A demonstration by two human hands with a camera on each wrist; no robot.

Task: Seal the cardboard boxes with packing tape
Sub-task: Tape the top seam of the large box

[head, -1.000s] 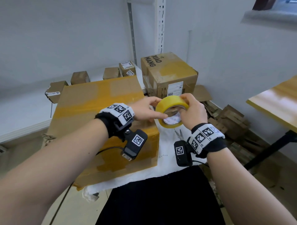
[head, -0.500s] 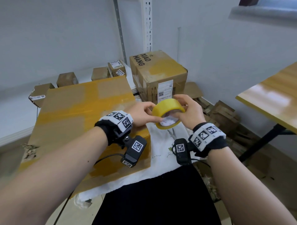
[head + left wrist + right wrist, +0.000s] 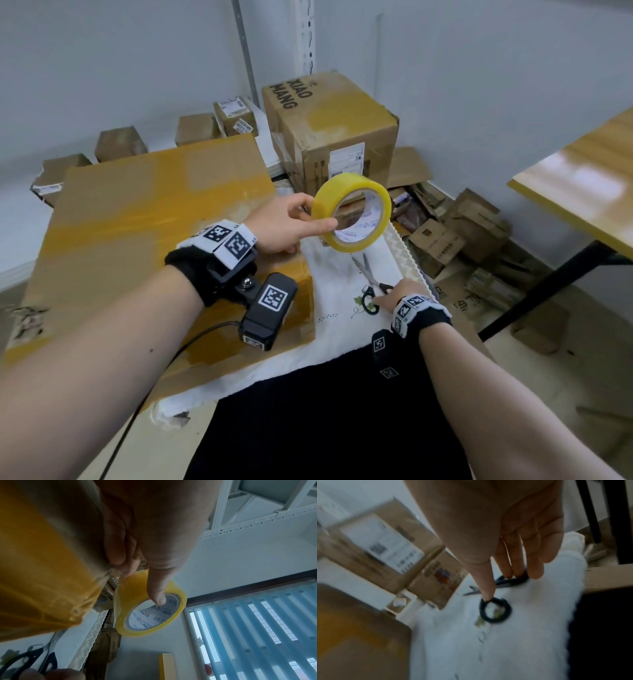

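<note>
My left hand grips a yellow roll of packing tape in the air, thumb across its face and fingers behind it. In the left wrist view the thumb reaches into the tape roll core. The roll hangs just right of a large flat cardboard box covered with yellow tape. My right hand is low on the white cloth, its straight fingers touching the black handles of the scissors. From the right wrist, the right hand has its thumb tip on one ring of the scissors.
A taller box printed XIAO MANG stands behind the roll. Several small boxes line the back wall. Flattened cardboard is heaped on the floor at the right, beside a wooden table.
My right hand has let go of the tape roll and dropped to the scissors on the cloth. The left hand now holds the roll alone.
</note>
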